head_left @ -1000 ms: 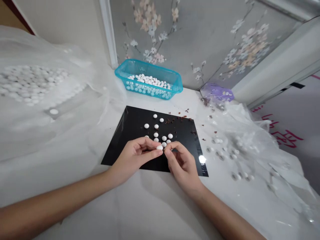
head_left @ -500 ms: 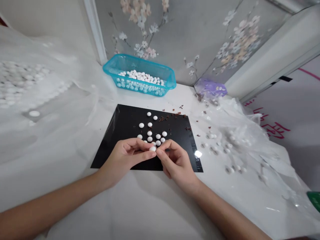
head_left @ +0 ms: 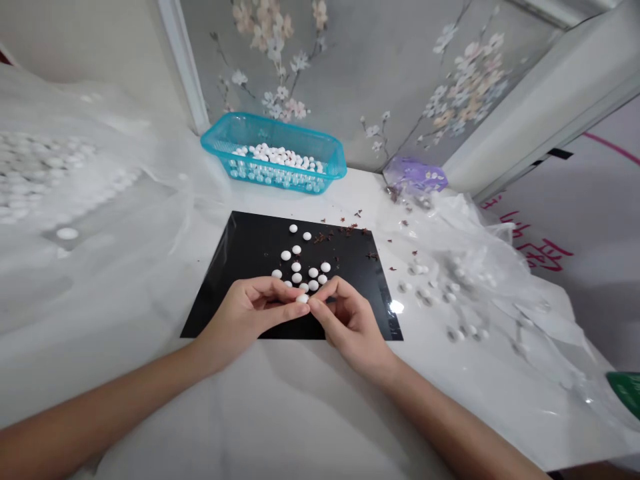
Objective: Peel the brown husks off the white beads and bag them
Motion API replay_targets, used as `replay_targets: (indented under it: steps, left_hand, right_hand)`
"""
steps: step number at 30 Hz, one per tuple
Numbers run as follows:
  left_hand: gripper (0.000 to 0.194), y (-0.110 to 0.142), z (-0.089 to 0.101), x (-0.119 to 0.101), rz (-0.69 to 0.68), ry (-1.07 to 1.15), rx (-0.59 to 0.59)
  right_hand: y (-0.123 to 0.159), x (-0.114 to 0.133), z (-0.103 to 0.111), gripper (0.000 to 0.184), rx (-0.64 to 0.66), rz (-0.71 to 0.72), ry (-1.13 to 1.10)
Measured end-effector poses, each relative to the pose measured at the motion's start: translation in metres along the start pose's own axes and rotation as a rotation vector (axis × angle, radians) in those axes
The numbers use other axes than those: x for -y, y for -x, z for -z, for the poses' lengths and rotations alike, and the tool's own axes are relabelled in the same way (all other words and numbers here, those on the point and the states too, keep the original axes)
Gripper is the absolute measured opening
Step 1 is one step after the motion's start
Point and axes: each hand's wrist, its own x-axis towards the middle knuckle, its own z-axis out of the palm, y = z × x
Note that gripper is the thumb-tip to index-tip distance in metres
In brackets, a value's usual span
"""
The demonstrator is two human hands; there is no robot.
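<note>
Between the thumb and forefinger of my left hand [head_left: 250, 313] is a small white ball [head_left: 303, 299], held low over the near part of a black board [head_left: 215, 293]. My right hand [head_left: 353, 320] is closed in a pinch, its thumb and fingertip touching the ball's right side. Whatever those right fingertips grip, if anything, is too small to make out. Several loose white balls [head_left: 297, 267] lie on the board just beyond my hands. Small dark red-brown star-shaped bits [head_left: 320, 237] are scattered at the board's far right.
Behind the board stands a turquoise plastic basket [head_left: 333, 167] with many white balls. At left, clear plastic [head_left: 160, 193] surrounds a heap of white balls [head_left: 40, 173]. To the right lie a crumpled clear bag [head_left: 480, 247], more white pieces [head_left: 425, 293] and a purple packet [head_left: 420, 175].
The view has shifted slightly. One loose ball on the board has moved a little nearer and to the right. Both hands keep their pinch at the white ball.
</note>
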Motion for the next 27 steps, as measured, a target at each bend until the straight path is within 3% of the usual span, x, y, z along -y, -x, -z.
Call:
replay_targets:
  steps: [5,9,12,15,20,27]
  left_hand:
    - [0.013,-0.002,0.002,-0.008,-0.067,-0.189,-0.013]
    - [0.017,-0.009,0.017,-0.013,-0.236,-0.429,-0.206]
    - [0.02,-0.018,0.034,-0.015,-0.314,-0.643,-0.365]
    - [0.024,-0.027,0.046,-0.014,-0.282,-0.727,-0.387]
    - [0.025,-0.029,0.05,-0.011,-0.253,-0.857,-0.306]
    - [0.039,-0.025,0.045,-0.01,-0.362,-1.028,-0.172]
  right_hand:
    - [-0.006,0.01,0.017,0.018,-0.099,0.136,0.368]
    - [-0.021,0.02,0.07,0.013,-0.458,0.157,0.836]
    - [-0.028,0.02,0.11,0.015,-0.631,-0.011,1.168]
    - [-0.031,0.012,0.128,0.019,-0.654,-0.087,1.216]
    - [-0.039,-0.008,0.126,0.029,-0.55,0.061,1.238]
    - [-0.048,-0.022,0.131,0.042,-0.496,0.255,1.263]
